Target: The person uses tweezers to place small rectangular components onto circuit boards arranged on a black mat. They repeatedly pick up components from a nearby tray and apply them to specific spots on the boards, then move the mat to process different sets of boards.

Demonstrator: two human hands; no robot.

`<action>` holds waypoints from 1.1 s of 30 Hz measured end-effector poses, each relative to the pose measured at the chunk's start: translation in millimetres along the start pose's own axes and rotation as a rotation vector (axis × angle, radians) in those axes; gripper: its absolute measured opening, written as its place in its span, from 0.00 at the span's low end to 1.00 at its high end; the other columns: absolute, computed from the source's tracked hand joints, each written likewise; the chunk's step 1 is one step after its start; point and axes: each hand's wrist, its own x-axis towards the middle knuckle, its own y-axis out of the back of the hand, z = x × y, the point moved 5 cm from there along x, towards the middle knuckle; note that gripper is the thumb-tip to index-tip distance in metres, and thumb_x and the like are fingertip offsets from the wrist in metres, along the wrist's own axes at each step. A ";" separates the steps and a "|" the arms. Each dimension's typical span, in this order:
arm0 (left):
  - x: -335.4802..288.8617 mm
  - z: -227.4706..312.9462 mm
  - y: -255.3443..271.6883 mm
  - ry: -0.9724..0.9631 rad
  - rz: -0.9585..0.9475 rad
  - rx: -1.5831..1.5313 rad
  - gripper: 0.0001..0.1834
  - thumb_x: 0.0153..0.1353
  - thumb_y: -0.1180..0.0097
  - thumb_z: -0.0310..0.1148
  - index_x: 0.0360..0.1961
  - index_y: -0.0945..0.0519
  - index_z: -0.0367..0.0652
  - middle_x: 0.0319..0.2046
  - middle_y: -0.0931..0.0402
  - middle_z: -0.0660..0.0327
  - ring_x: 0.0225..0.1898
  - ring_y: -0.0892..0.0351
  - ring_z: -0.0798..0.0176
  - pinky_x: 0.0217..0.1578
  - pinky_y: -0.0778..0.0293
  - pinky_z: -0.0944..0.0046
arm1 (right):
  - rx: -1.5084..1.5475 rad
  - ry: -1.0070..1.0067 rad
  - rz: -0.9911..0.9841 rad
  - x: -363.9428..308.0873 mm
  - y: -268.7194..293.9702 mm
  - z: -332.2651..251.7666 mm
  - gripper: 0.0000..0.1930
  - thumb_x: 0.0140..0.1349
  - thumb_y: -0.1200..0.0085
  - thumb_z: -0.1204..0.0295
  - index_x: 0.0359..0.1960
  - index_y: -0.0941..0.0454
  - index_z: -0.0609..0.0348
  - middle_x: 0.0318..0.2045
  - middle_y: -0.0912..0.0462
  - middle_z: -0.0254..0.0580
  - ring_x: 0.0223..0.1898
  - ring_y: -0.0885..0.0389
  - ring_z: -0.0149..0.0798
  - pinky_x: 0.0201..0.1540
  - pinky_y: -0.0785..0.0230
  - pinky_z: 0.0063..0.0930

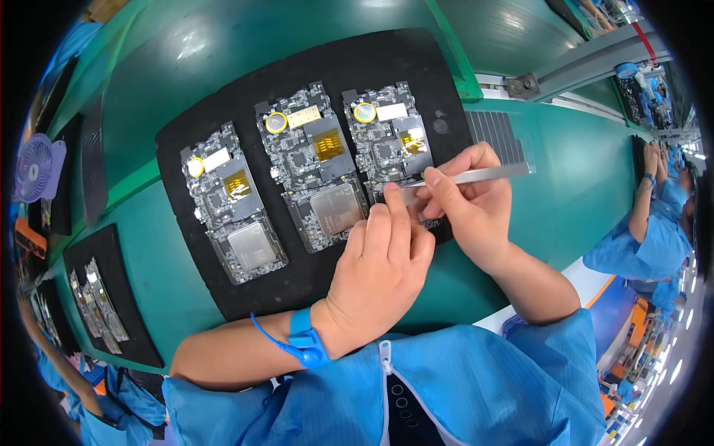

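Observation:
Three long circuit boards lie side by side on a black foam mat [297,276]: a left board [218,195], a middle board [301,157] and a right board [375,134]. Each carries a round yellow-rimmed coin cell and an amber film patch. My left hand [379,271] bends over the near part of the right board, its index fingertip pressed down there and the other fingers curled. Metal tweezers [494,174] are pinched in my right hand [476,212], pointing left toward that fingertip. Their tips, and anything between them, are hard to make out.
Beyond the mat's right edge lies a clear sheet with grey strips [497,137]. A second black mat with boards [111,297] is at the left, near a purple fan [36,167]. A blue wrist strap [303,343] trails a cord. Co-workers in blue [639,230] are at the right.

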 end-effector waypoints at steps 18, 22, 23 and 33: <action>-12.3 9.0 7.4 -0.065 -0.153 0.030 0.19 0.50 0.51 0.31 0.41 0.24 0.27 0.46 0.29 0.37 0.49 0.29 0.43 0.48 0.27 0.58 | -0.203 0.450 -0.124 -9.0 -6.6 -1.1 0.09 0.59 0.45 0.80 0.31 0.35 0.65 0.27 0.21 0.44 0.24 0.20 0.27 0.23 0.27 0.18; -11.3 9.2 6.2 -0.057 -0.153 0.023 0.19 0.49 0.51 0.30 0.41 0.25 0.26 0.46 0.29 0.36 0.49 0.29 0.43 0.48 0.27 0.57 | -0.356 0.533 -0.110 -10.7 -11.1 -8.3 0.10 0.57 0.43 0.80 0.30 0.34 0.64 0.24 0.20 0.43 0.21 0.20 0.27 0.23 0.27 0.19; -11.1 9.4 6.0 -0.057 -0.150 0.020 0.19 0.49 0.51 0.30 0.41 0.25 0.26 0.46 0.29 0.36 0.49 0.29 0.43 0.48 0.27 0.57 | -0.388 0.556 -0.106 -11.6 -12.3 -10.5 0.10 0.56 0.42 0.80 0.29 0.34 0.63 0.23 0.20 0.43 0.21 0.20 0.27 0.22 0.28 0.19; -12.8 9.4 7.1 -0.022 -0.121 -0.013 0.19 0.48 0.50 0.29 0.40 0.25 0.26 0.46 0.30 0.37 0.49 0.29 0.43 0.47 0.27 0.56 | -0.523 0.679 -0.175 -16.2 -17.0 -14.9 0.10 0.51 0.41 0.83 0.26 0.31 0.58 0.23 0.20 0.41 0.20 0.20 0.33 0.21 0.30 0.21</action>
